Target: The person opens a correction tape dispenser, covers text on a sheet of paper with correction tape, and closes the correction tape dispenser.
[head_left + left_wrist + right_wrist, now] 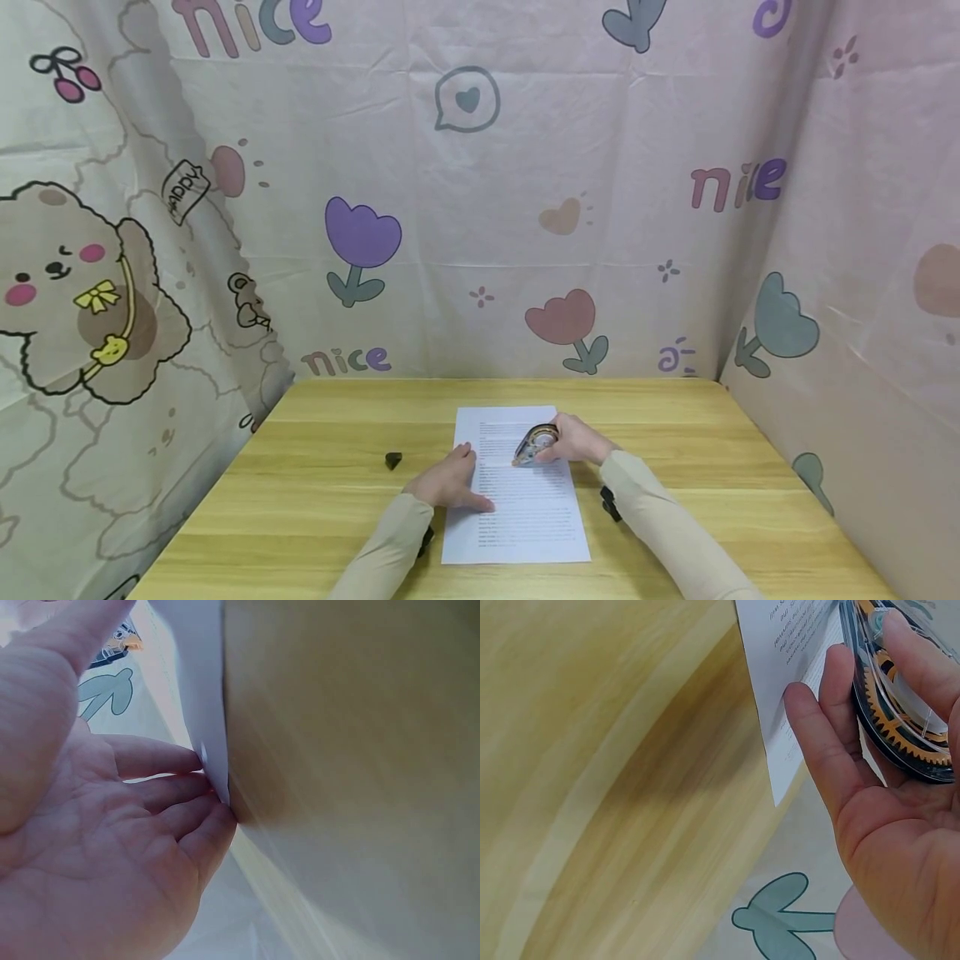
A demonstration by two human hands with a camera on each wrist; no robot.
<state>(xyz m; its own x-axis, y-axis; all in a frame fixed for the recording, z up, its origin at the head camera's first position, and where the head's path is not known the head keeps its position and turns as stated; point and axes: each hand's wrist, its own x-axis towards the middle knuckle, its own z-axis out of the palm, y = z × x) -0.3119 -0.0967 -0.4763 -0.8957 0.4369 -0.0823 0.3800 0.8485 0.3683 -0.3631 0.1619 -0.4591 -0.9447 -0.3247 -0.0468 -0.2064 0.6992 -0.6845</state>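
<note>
A sheet of printed paper [532, 533] lies on the wooden table. My right hand [579, 439] grips a correction tape dispenser [535, 442] over the upper half of the sheet, its tip pointing down at the lines of text. Through the clear case in the right wrist view, orange toothed gears [881, 697] show. With spread, fairly straight fingers, my left hand [447, 481] rests on the sheet's left edge; the left wrist view shows its fingertips [217, 814] against that edge. Whether the dispenser's tip touches the paper I cannot tell.
A small dark piece [393, 460], perhaps a cap, lies on the table [322, 500] left of the paper. A patterned cloth [480, 208] hangs behind the table and along both sides. Dark wrist-worn devices show beneath both sleeves [660, 517].
</note>
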